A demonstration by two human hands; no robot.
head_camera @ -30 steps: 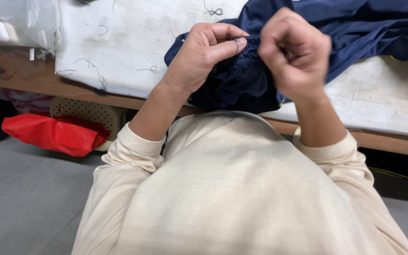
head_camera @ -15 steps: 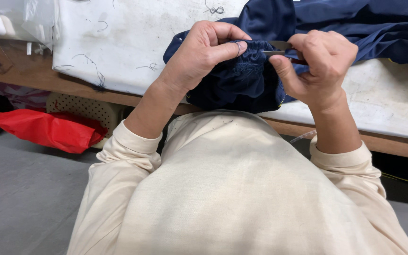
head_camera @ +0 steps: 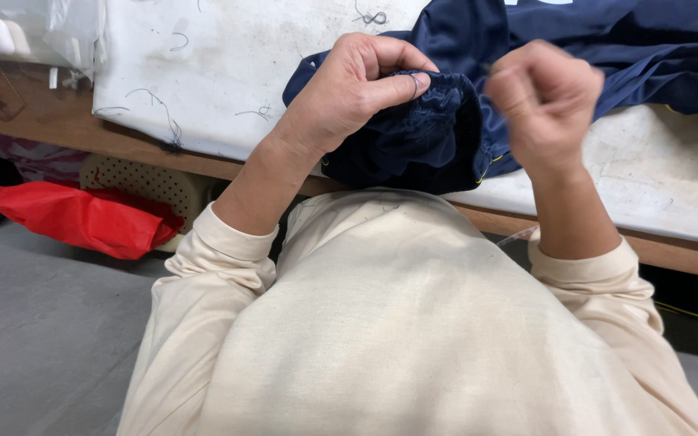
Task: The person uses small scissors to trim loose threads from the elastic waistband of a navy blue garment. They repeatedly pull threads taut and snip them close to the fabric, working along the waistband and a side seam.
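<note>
Pinching gathered elastic waistband of navy garment [head_camera: 446,137] between thumb and fingers: left hand [head_camera: 349,93]. Right hand [head_camera: 547,101] curled into loose fist just beside fabric, blurry, can't tell what it grips. Garment bunched at near edge of white padded worktable [head_camera: 203,73], rest spread behind. Red bag [head_camera: 82,218] on floor underneath.

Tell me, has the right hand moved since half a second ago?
Yes. The right hand has lifted off the navy garment, up and slightly away from the table edge, now a blurred closed fist.
</note>
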